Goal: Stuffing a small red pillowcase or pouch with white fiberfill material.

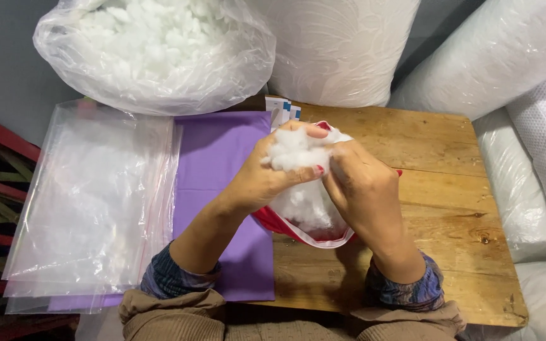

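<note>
My left hand [261, 177] and my right hand [363, 189] meet over the middle of a wooden table [437, 158]. Between them they grip a clump of white fibre stuffing [295, 151], thumbs and fingers pressed into it. Under the hands lies a small red fabric case [285, 226] with a white rim, its mouth facing up and more white stuffing [304, 205] showing inside. The right hand's fingers hide the far side of the case's mouth.
A purple cloth [222, 158] lies flat on the table's left half. Clear plastic zip bags [90, 202] are stacked to its left. A big clear bag of stuffing [153, 50] sits at the back left. White pillows [513, 57] crowd the back and right.
</note>
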